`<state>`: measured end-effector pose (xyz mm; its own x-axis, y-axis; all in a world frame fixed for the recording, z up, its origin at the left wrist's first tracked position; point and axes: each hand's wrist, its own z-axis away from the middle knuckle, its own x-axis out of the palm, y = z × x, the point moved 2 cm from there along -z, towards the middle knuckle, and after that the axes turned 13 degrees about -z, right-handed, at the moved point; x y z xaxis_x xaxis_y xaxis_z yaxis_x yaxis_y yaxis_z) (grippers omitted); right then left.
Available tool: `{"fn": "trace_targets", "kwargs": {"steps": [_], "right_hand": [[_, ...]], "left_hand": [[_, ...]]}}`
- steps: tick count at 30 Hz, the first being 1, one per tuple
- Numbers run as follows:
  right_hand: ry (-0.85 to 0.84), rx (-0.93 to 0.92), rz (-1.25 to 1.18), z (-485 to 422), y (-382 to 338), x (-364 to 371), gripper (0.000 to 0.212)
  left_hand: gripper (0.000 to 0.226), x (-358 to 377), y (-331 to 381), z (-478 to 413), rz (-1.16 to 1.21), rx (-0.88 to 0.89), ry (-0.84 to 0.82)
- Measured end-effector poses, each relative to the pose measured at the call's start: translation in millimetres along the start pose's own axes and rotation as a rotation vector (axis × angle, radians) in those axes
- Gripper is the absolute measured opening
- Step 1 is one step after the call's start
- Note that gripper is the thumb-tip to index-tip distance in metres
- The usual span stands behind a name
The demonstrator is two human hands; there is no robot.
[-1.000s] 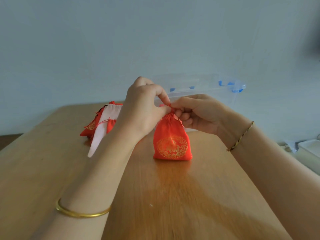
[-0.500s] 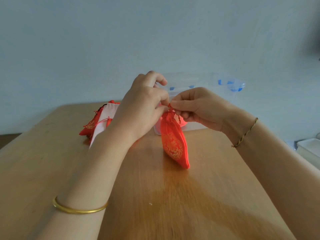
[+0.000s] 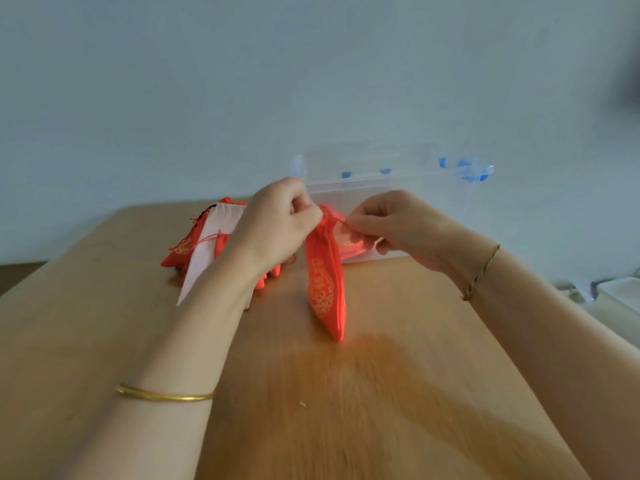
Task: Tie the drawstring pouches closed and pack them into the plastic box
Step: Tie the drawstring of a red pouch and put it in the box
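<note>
A red drawstring pouch (image 3: 325,289) with gold print hangs edge-on over the wooden table (image 3: 104,306), its lower tip near the tabletop. My left hand (image 3: 280,226) pinches the pouch's gathered neck. My right hand (image 3: 391,226) pinches the thin red drawstring (image 3: 337,220) just to the right of the neck. Behind both hands stands the clear plastic box (image 3: 398,181) with blue clips, and a red pouch (image 3: 349,242) shows through its front wall.
A pile of red pouches (image 3: 180,247) and a pale pink one (image 3: 207,251) lies at the back left of the table. A white container (image 3: 620,292) sits off the table's right edge. A plain wall stands behind.
The pouch has turned from face-on to edge-on. My right hand has drawn away to the right with the drawstring, and my left hand stays at the neck.
</note>
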<state>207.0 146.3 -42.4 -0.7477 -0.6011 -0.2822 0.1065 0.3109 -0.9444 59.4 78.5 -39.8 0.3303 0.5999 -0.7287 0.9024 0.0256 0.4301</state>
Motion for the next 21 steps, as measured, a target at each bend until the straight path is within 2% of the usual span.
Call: {"fn": "trace_targets", "kwargs": {"steps": [3,4,6,9,11,13,15,17,19,21], "right_hand": [[-0.156,0.088,0.114,9,4,17,0.028],[-0.167,0.071,0.177,11,9,26,0.034],[-0.073,0.006,0.278,11,20,40,0.048],[0.109,-0.089,0.381,11,22,41,0.025],[0.063,-0.092,0.346,13,13,33,0.007],[0.01,-0.028,0.093,10,-4,20,0.016],[0.031,0.016,-0.181,-2,-23,3,0.019],[0.077,0.017,-0.329,-23,-40,-15,0.017],[0.177,0.02,-0.334,-49,-55,-31,0.016],[0.27,0.064,-0.21,-73,-61,-44,0.019]], "left_hand": [[0.024,-1,-4,1,0.141,-0.202,-0.024],[0.024,-1,-3,2,0.209,-0.247,-0.044],[0.017,-1,-1,3,0.355,-0.315,-0.071],[0.02,-5,2,3,0.532,-0.373,-0.072],[0.022,-7,-1,1,0.568,-0.367,-0.042],[0.02,-12,-11,-3,0.463,-0.338,0.035],[0.014,-16,-29,-10,0.225,-0.289,0.121],[0.017,-17,-50,-16,-0.044,-0.262,0.142],[0.02,-12,-68,-20,-0.352,-0.222,0.077],[0.025,-5,-78,-19,-0.623,-0.2,-0.04]]}}
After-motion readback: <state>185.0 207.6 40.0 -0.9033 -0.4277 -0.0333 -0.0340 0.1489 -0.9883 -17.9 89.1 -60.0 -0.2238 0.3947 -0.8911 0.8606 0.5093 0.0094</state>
